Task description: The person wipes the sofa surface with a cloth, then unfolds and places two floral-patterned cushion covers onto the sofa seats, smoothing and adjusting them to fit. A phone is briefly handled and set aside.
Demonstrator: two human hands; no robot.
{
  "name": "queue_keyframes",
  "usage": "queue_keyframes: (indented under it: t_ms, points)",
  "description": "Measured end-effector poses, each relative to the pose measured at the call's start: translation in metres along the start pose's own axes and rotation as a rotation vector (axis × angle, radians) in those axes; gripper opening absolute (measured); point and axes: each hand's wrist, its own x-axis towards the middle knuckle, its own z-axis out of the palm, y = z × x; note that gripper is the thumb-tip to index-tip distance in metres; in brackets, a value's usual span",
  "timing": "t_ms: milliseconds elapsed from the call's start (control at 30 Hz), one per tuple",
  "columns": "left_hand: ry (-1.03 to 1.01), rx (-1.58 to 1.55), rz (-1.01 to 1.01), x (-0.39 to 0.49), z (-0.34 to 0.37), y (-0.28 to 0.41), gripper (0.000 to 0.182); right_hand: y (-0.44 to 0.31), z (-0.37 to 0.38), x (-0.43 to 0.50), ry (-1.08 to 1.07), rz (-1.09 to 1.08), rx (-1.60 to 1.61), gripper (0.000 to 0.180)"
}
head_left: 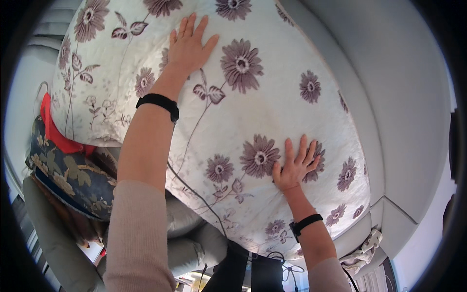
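Note:
A white cloth cover (277, 109) with a purple flower print lies spread over a grey sofa. My left hand (191, 47) rests palm down on its upper part, fingers apart and nothing in them. Lower and to the right, my right hand (296, 166) lies flat on the same cloth beside a large printed flower, its fingers also spread. The cover looks mostly smooth between my hands, with slight creases on the left. A black band circles each wrist.
The grey sofa backrest (397, 109) curves along the right. A dark floral cushion (76, 179) and a red cloth (60, 137) sit at the left. Bunched floral fabric (365, 252) lies at lower right. A dark cable (197, 195) crosses the cover near my left forearm.

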Motion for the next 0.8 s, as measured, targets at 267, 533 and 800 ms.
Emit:
queue_keyframes:
  t_ms: [267,533,800]
  points:
    - [-0.132,-0.036,-0.046,0.004,-0.016,0.010,0.067,0.000,-0.003,-0.002,-0.058,0.024,0.092,0.065]
    - [-0.059,-0.171,0.031,-0.227,-0.068,0.162,0.063,0.004,-0.011,-0.002,-0.046,0.035,0.177,0.065]
    - [-0.193,0.090,0.071,-0.241,-0.044,0.172,0.061,0.003,-0.023,0.001,0.024,-0.005,0.270,0.064]
